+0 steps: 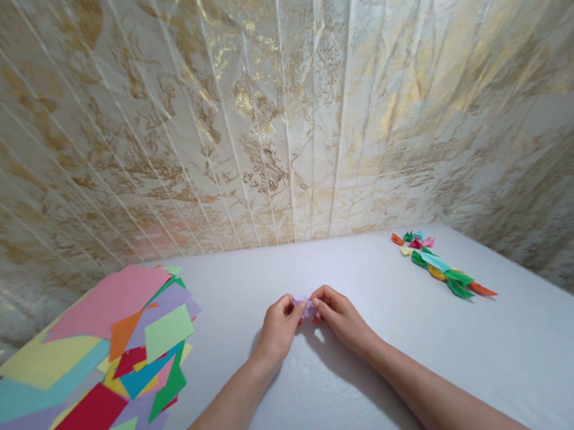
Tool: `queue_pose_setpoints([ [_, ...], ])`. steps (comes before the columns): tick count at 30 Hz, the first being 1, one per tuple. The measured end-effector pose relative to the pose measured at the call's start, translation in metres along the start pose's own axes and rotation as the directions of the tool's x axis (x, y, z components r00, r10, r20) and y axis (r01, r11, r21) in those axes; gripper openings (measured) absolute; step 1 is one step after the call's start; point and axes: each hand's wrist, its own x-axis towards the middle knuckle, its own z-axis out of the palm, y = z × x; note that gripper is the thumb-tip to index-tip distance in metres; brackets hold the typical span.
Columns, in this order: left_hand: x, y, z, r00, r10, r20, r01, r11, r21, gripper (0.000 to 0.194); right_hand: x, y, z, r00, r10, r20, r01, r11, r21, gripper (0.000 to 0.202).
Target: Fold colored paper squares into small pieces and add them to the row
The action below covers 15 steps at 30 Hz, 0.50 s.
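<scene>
Head view: your left hand (278, 325) and right hand (342, 316) pinch a lilac paper (302, 305) between them, its folding seemingly unfinished; beyond your right hand lie folded pieces (436, 261), and left of your left hand, flat sheets (89, 358).

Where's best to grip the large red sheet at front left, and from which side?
Probably the right corner of the large red sheet, from the right: it looks flat and uppermost, and that corner sits on the side facing the left hand.
</scene>
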Motion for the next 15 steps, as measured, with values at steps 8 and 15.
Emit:
queue_pose_setpoints([
  [8,-0.0015,-0.0016,0.0018,1.000,-0.015,-0.010,0.015,1.000,-0.012,0.035,-0.0005,0.0034,0.0006,1.000,-0.010,-0.003,0.010,1.000,0.003,0.017],
  [15,-0.0015,-0.0015,0.0015,1.000,-0.025,-0.003,0.025,1.000,-0.016,0.037,-0.0004,0.0049,-0.0002,0.999,-0.021,-0.028,0.019,0.998,-0.062,0.014],
])
